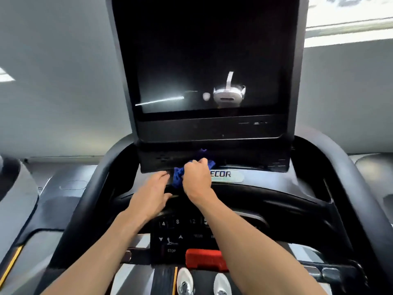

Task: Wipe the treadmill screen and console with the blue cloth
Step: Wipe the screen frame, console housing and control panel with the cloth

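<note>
Right hand curled tight around crumpled blue cloth, fingers closed over the bundle, pressing it against the dark grey plastic console ledge directly below the large black glossy treadmill screen. Cloth bunched, partly hidden under the fingers, one end showing beyond the knuckles toward the screen's lower housing, the other hanging below the hand. Left hand flat and relaxed, fingers extended, holding nothing, resting on the console ledge just left of the cloth, fingertips near the screen's lower edge. Screen dark, upright, showing reflections only. Black keypad panel with numbered keys below the screen, nearer the person; red rectangular stop bar just below the keypad.
</note>
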